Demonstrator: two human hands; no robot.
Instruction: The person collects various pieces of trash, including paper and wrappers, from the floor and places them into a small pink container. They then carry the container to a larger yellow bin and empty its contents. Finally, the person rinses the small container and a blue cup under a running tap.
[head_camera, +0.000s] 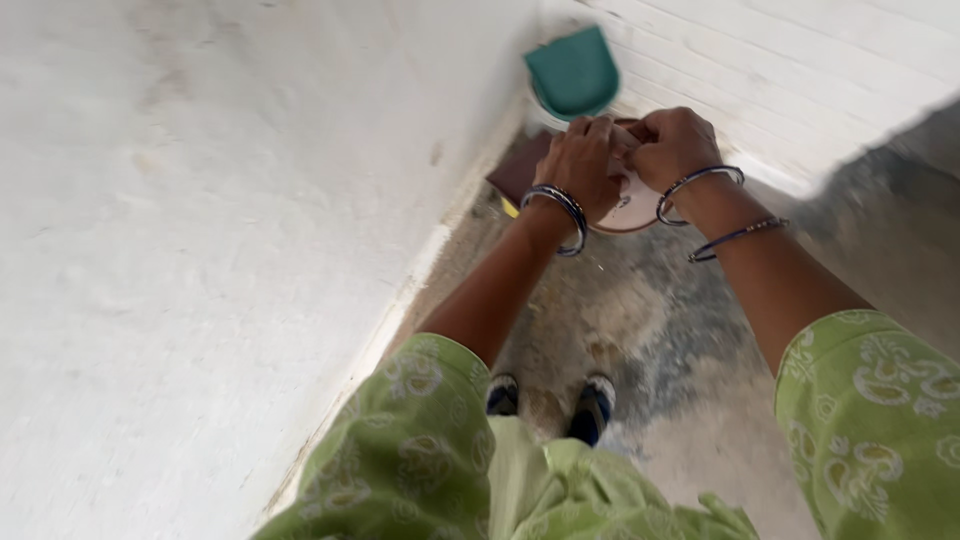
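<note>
A white wall (200, 200) fills the left of the view and meets a second white wall (800, 70) at a corner. Below them lies a stained concrete floor (650, 330), where the person's feet in dark shoes (550, 405) stand. Green patterned sleeves (420, 440) frame the bottom edge. In the corner leans a teal dustpan (573, 72), and beside it on the floor lies a dark brown flat piece (518, 165). Both hands meet over a round, pale disc (628, 205) with a brown rim. The left hand (583, 160) curls shut on its upper edge, and the right hand (672, 145) closes on the same part, knuckles touching; the blur hides what, if anything, they pinch. Bangles (560, 210) ring both wrists.
</note>
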